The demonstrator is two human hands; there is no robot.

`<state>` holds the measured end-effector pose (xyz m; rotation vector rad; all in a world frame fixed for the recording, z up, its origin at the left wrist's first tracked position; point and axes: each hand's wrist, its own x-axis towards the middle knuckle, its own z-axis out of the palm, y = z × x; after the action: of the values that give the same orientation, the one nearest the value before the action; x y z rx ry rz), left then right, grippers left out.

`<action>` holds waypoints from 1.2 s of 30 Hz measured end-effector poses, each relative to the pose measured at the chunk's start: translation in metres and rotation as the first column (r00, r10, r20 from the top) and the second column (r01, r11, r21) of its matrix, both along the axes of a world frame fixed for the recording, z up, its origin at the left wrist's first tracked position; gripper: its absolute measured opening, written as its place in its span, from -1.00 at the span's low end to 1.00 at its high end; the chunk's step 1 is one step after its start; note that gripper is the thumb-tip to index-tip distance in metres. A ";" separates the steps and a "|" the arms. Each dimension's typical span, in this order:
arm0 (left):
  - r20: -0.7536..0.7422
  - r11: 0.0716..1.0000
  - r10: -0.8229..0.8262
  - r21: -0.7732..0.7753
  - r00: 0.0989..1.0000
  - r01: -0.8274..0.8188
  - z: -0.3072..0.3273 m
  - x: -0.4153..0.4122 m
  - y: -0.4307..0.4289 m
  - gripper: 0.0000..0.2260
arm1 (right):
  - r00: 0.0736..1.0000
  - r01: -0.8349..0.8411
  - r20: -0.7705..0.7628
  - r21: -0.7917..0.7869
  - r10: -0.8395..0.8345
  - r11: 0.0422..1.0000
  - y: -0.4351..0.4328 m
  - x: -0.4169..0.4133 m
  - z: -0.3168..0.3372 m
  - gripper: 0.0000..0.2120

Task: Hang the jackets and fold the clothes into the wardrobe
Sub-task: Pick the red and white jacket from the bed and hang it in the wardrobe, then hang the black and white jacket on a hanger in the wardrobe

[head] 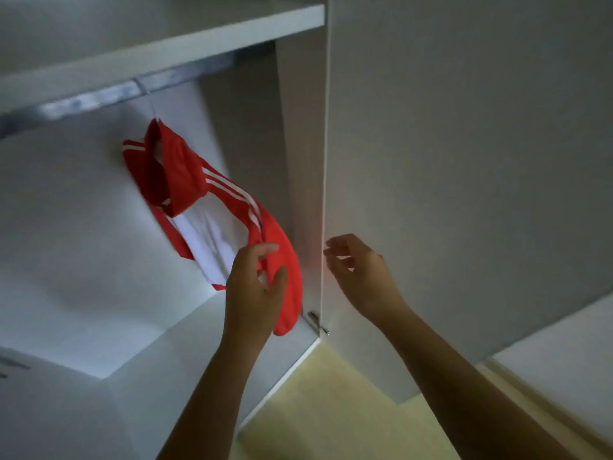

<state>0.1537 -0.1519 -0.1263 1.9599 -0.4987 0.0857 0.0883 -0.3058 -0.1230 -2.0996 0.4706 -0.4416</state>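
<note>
1. High on the far left, a metal rail (96, 99) runs under the shelf (166, 51), and a thin hanger hook (150, 99) hangs from it.
2. The red and white track jacket (199, 190) hangs from that hook inside the wardrobe. Its long axis slants from the collar at the far left down toward the near right.
3. The left hand (253, 290) is at the jacket's low end. Its fingers and thumb curl round the red sleeve (288, 293), which dangles below the grip.
4. The right hand (360, 273) is to the right of the sleeve and apart from it, fingers loosely curled and holding nothing. It is just beside the edge of the wardrobe door (464, 161); I cannot tell whether it touches.
5. The jacket looks hung. Once the sleeve is let go, I expect it to swing back left, away from both hands.
</note>
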 end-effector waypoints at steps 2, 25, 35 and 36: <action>-0.031 0.994 -0.112 -0.016 0.993 0.111 -0.002 -0.048 -0.018 -0.76 | 0.998 0.060 -0.018 0.060 -0.059 0.996 -0.016 -0.056 -0.001 -0.88; 0.005 0.277 -0.961 -0.060 0.278 0.959 0.019 -0.620 -0.299 -0.89 | 0.319 0.819 0.113 0.466 -0.941 0.334 -0.147 -0.717 0.016 -0.78; -0.084 -0.224 -0.970 -0.049 -0.227 0.973 -0.022 -0.852 -0.430 -0.80 | -0.168 0.860 -0.011 0.487 -0.986 -0.152 -0.195 -0.931 -0.026 -0.79; -0.109 -0.272 -0.955 -0.053 -0.277 0.961 -0.027 -0.877 -0.448 -0.78 | -0.216 0.851 -0.028 0.485 -0.976 -0.202 -0.205 -0.953 -0.030 -0.79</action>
<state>-0.7236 -0.5996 -0.1535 0.8955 -1.9622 -1.1767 -0.8646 -0.5108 -0.1535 -0.6822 1.8535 -1.5253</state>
